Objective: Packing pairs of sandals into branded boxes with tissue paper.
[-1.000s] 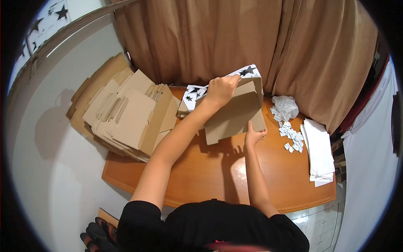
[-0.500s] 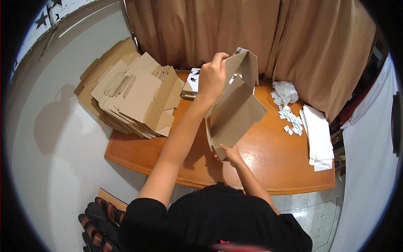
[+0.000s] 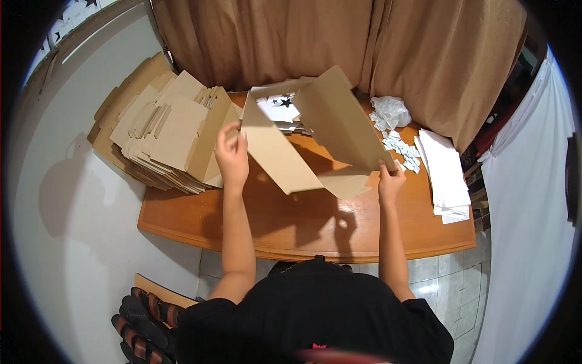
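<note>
A brown cardboard box (image 3: 339, 115), opened out into a loose frame with its flaps spread, hangs tilted above the wooden table (image 3: 273, 221). My left hand (image 3: 233, 159) grips its left panel near the upper corner, thumb on the near side. At the opposite side, my right hand (image 3: 391, 183) pinches the lower right edge of the tall back panel. Through the box's opening, a white stack with black stars (image 3: 280, 109) shows on the table, partly hidden by the cardboard.
Left of the box leans a thick pile of flattened cardboard boxes (image 3: 160, 136). On the right lie a clear plastic bag (image 3: 391, 112), several small pale packets (image 3: 403, 150) and white sheets (image 3: 445, 176). A brown curtain (image 3: 273, 42) hangs behind; sandals (image 3: 145, 321) are at lower left.
The box has swung from a narrow upright pose to a wide open frame. My left hand has moved left and down, my right hand right and up. The view has shifted slightly.
</note>
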### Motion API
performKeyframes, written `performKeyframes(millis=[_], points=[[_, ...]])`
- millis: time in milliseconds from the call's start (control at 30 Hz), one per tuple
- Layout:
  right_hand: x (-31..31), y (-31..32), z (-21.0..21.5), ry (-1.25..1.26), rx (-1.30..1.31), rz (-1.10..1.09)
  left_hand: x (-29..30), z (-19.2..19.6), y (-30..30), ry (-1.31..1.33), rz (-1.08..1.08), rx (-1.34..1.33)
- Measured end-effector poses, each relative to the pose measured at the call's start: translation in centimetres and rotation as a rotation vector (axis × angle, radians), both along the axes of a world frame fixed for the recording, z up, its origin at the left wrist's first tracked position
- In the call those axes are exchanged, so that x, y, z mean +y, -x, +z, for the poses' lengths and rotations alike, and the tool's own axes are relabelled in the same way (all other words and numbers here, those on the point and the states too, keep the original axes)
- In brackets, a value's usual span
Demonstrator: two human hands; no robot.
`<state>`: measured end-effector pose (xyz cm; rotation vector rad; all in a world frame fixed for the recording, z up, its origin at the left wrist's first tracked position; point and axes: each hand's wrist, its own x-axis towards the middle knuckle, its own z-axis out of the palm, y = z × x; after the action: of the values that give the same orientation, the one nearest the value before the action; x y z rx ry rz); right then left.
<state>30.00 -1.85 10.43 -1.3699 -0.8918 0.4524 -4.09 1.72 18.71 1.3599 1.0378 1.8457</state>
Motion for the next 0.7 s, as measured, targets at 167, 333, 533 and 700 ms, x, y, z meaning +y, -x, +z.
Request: performKeyframes(millis=[167, 333, 533, 700], points=[[0.9, 0.1, -0.1, -0.146, 0.078, 0.124, -5.1, -5.9, 2.0, 0.424, -0.072, -0.079], [2.1, 0.9, -2.0, 0.007, 0.138, 0.274, -8.9, -8.8, 4.8, 0.662, -0.151, -0.011], [5.9, -0.1, -5.5, 0.186, 0.161, 0.412, -8.3, -8.7, 7.1, 0.817, -0.288, 0.748], [7.9, 0.0, -4.6, 0.321, 0.069, 0.355, -6.0, -8.4, 6.3, 0.75, 0.12, 0.857]])
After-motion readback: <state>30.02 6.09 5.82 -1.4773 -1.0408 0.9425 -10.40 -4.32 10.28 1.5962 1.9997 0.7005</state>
